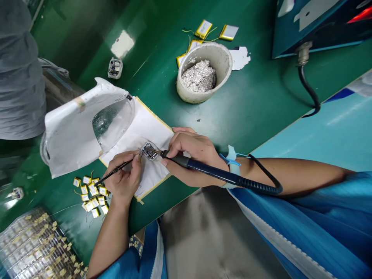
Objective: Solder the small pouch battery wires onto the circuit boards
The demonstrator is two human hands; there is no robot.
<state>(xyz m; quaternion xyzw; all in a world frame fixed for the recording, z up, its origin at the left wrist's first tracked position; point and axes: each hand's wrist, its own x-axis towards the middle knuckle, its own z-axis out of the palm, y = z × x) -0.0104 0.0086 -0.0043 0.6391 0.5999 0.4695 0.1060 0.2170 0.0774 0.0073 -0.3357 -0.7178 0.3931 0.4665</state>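
Note:
My right hand [194, 155] is closed round a dark blue soldering iron [209, 171], its tip resting on a small metallic circuit piece [149, 151] that lies on a white pad [145, 131]. My left hand [125, 176] pinches thin black tweezers [116, 171], whose points touch the same piece from the left. The iron's coiled black cord [261, 182] loops back over my right forearm, which wears a light blue wrist strap [232, 159].
A paper-wrapped magnifier lens [87, 124] hangs over the pad's left side. Several small yellow-edged batteries [91, 195] lie by my left hand. Behind stand a white cup of silvery scrap [203, 73], flat battery cells [215, 31], a blue unit with a cable [308, 85] and a tray of parts [31, 244].

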